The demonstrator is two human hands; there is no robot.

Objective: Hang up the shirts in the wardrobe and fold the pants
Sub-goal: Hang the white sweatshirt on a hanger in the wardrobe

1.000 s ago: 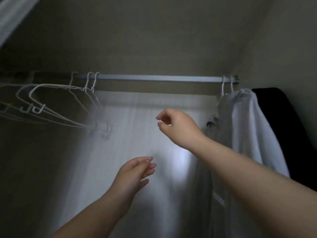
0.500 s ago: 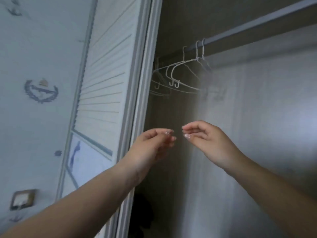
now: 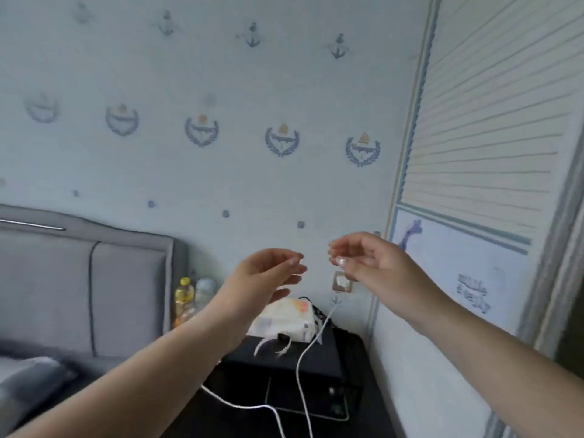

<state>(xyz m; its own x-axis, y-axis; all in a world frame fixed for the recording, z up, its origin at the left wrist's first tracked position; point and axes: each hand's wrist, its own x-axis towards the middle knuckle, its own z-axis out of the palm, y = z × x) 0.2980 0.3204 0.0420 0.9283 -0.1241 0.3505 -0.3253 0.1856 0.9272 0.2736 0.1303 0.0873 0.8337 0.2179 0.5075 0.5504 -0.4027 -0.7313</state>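
Observation:
Both my hands are raised in front of me, facing the wallpapered wall. My left hand (image 3: 268, 273) has loosely curled fingers and holds nothing. My right hand (image 3: 366, 263) is close beside it, fingers relaxed and bent, also with nothing in it. The wardrobe's slatted door (image 3: 486, 121) fills the right side of the view. No shirt, pants, hanger or rail shows in this view.
A black bedside table (image 3: 284, 368) stands below my hands with a tissue pack (image 3: 284, 317) and a white cable (image 3: 300, 374) on it. Bottles (image 3: 183, 295) stand beside a grey padded headboard (image 3: 79, 279) at the left. A wall socket (image 3: 341, 282) sits behind my right hand.
My view has swung left, away from the wardrobe's inside with its rail and white hangers, to the wall and bedside table. Both hands stayed raised and came close together.

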